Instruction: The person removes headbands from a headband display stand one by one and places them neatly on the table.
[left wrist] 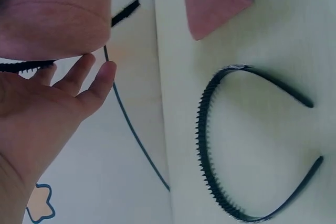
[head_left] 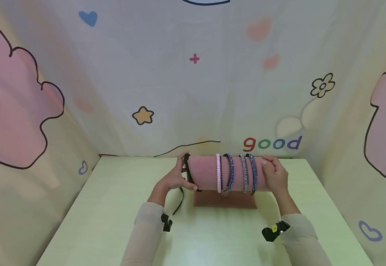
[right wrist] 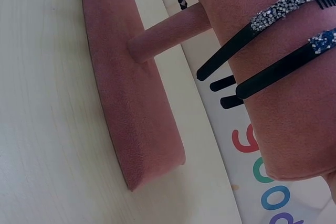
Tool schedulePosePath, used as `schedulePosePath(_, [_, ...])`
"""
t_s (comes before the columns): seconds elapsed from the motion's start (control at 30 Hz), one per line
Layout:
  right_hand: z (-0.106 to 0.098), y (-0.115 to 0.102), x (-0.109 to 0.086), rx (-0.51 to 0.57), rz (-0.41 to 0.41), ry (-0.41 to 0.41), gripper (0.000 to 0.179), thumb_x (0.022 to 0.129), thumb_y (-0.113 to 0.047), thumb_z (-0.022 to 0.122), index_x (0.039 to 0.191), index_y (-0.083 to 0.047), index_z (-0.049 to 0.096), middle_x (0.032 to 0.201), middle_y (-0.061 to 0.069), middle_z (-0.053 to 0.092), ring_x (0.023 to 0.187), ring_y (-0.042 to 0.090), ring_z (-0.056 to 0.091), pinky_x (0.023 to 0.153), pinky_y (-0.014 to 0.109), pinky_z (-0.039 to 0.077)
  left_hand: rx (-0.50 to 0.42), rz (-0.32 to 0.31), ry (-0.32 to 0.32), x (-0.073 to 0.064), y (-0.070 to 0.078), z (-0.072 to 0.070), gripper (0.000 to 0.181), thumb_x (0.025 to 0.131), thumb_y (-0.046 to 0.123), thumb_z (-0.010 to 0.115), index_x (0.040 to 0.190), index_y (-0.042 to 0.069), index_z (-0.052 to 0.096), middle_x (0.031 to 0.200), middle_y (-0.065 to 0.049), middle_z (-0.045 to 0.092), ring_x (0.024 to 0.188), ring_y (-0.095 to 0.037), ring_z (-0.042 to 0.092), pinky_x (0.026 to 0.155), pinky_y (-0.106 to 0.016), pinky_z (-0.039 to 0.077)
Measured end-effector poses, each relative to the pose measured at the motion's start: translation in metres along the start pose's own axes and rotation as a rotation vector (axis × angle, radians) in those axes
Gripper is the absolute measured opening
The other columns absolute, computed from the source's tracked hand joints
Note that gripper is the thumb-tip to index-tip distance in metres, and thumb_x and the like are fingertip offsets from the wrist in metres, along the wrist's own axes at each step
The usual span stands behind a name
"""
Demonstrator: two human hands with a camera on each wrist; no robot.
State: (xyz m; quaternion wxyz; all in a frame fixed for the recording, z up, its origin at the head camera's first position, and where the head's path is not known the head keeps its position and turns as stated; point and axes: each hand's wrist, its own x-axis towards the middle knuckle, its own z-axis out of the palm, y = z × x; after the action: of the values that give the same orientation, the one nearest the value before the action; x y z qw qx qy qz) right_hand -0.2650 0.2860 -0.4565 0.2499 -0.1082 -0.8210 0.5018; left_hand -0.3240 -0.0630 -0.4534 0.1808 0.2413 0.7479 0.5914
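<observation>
A padded pink headband stand (head_left: pixel 206 173) has a horizontal roll over a flat base (right wrist: pixel 126 103). My left hand (head_left: pixel 176 175) spans a black toothed headband (head_left: pixel 188 171) at the roll's left end, fingers at its top and thumb near its lower tip. In the left wrist view this hand (left wrist: pixel 58 95) has its fingertips against the roll's end. My right hand (head_left: pixel 276 175) grips the roll's right end, thumb in front. Between the hands, the roll bears a pale pink headband (head_left: pixel 218 173), a silver glittery one (right wrist: pixel 289 4) and blue glittery headbands (head_left: pixel 254 173).
Another black toothed headband (left wrist: pixel 205 140) lies on the pale table (head_left: pixel 113 221) left of the stand's base. Behind the stand rises a printed cloth backdrop (head_left: pixel 166 85), with cloth walls at both sides.
</observation>
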Motion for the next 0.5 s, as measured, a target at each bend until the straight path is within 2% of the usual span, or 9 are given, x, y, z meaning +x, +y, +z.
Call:
schedulePosePath(0.07, [0.001,0.0,-0.001,-0.002,-0.011,0.0,0.029,0.091,-0.03,0.051,0.112,-0.013,0.063,0.119,0.013,0.059,0.101,0.031,0.054,0.083,0.045,0.039,0.006,0.0,0.005,0.002,-0.005,-0.002,0.127,0.057,-0.001,0.085,0.146,0.031,0.0,0.152,-0.006,0.008,0.13,-0.036,0.028,0.095,-0.054,0.035])
schedulePosePath(0.17, [0.002,-0.002,-0.002,0.0,-0.025,-0.008,0.03,0.091,-0.029,0.051,0.112,-0.012,0.062,0.12,0.013,0.059,0.102,0.032,0.054,0.084,0.046,0.039,-0.007,0.001,0.008,-0.001,0.0,-0.005,0.125,0.056,-0.005,0.084,0.146,0.03,0.005,0.152,-0.005,0.009,0.129,-0.037,0.03,0.093,-0.055,0.036])
schedulePosePath(0.37, [-0.001,-0.004,-0.003,-0.005,-0.015,-0.002,0.031,0.091,-0.031,0.051,0.112,-0.012,0.062,0.121,0.014,0.058,0.103,0.032,0.053,0.084,0.047,0.039,-0.05,0.01,-0.033,-0.003,0.009,-0.005,0.125,0.056,-0.005,0.084,0.147,0.024,0.003,0.151,-0.012,0.012,0.127,-0.04,0.03,0.092,-0.058,0.035])
schedulePosePath(0.5, [-0.003,-0.002,-0.003,0.004,-0.016,-0.001,0.03,0.091,-0.03,0.051,0.113,-0.012,0.062,0.121,0.013,0.058,0.101,0.031,0.053,0.084,0.045,0.039,-0.052,0.005,0.015,-0.001,0.003,-0.004,0.122,0.057,-0.007,0.083,0.145,0.029,0.007,0.148,-0.01,0.02,0.122,-0.038,0.037,0.089,-0.052,0.04])
